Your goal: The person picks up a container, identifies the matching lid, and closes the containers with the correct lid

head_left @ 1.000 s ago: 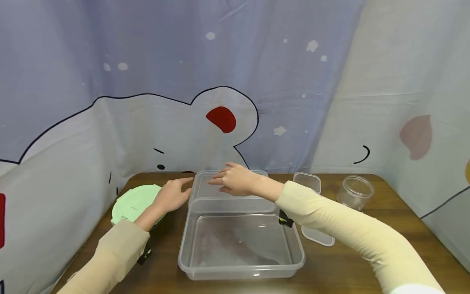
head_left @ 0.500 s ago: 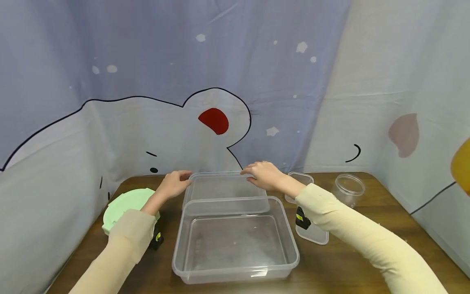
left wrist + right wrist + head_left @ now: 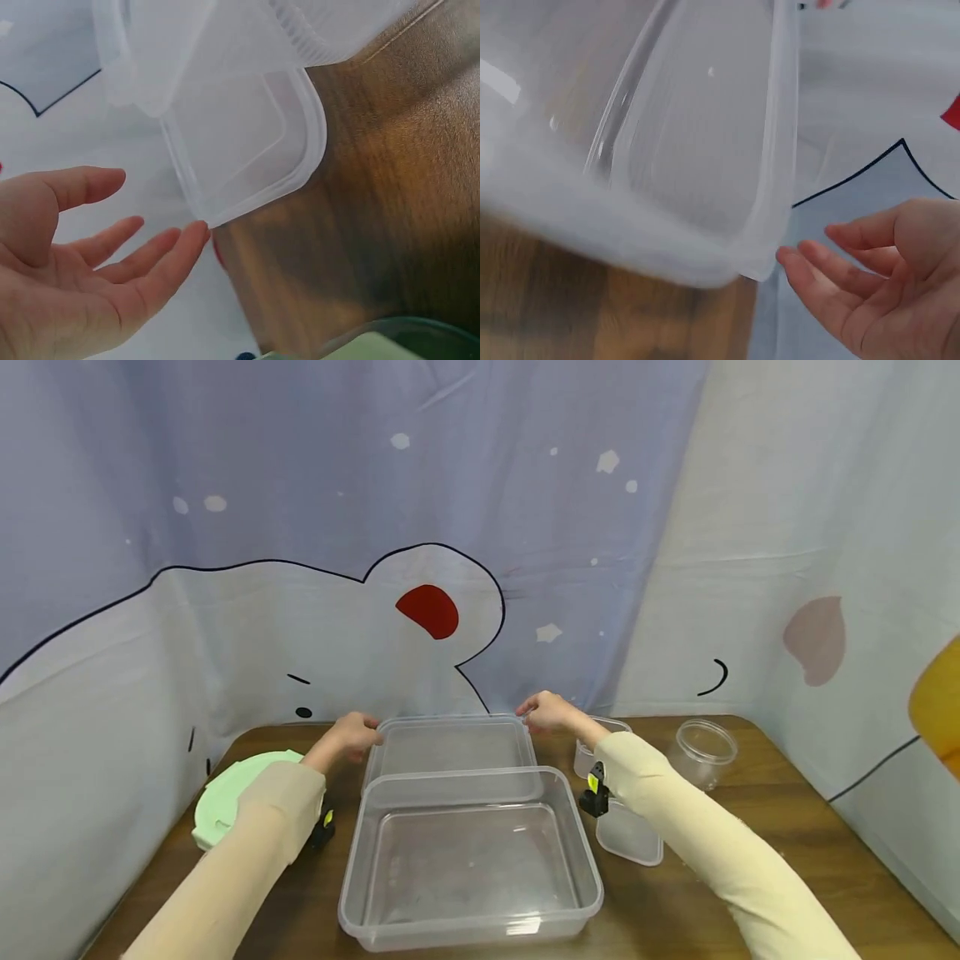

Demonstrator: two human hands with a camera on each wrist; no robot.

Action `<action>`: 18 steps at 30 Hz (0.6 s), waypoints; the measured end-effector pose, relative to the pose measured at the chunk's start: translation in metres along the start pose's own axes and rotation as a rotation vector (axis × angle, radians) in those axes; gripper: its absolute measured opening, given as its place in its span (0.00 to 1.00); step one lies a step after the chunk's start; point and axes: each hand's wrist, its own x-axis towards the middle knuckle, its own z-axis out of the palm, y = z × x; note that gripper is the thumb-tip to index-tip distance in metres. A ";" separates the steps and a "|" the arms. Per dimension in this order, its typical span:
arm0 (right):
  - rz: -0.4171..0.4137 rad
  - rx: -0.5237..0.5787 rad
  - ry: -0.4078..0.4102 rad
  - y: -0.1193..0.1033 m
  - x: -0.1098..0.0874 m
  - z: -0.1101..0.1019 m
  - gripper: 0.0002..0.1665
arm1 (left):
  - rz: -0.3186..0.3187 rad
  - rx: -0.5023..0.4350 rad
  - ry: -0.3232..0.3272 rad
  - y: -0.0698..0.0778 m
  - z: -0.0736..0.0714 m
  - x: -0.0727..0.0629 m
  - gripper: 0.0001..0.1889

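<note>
Found the clear, flat, rectangular plastic lid on the brown wooden table, near the far edge, between the left hand and the right hand, just beyond the uncovered clear rectangular plastic box. Read its long axis as left-right, parallel to the box's rear wall, as far as foreshortening allowed; saw its near strip only through that wall. Placed each hand beside a far corner, one per end; couldn't call either clearly nearer. Judged that pairing to be what mattered for any two-handed lift. Saw the left hand well spread, thumb apart from nearly straight fingers, one fingertip apparently touching the corner, gripping nothing. Saw the right hand loosely bent, thumb a little apart, fingertips just beside its corner, also gripping nothing; couldn't confirm contact. Versus half a second earlier: noted the right hand shifted outward from the rear edge to the corner, left hand about the same. Saw no clear shift of lid against box.
</note>
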 end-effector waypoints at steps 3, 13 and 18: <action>0.094 0.068 -0.038 0.003 0.006 0.008 0.24 | -0.049 -0.061 -0.049 -0.019 0.003 0.014 0.30; 0.197 -0.017 -0.079 0.023 0.025 0.018 0.23 | -0.080 -0.092 -0.124 -0.043 0.019 0.017 0.32; 0.159 -0.039 -0.202 0.079 0.083 0.030 0.15 | -0.084 -0.056 -0.096 -0.035 0.020 -0.001 0.31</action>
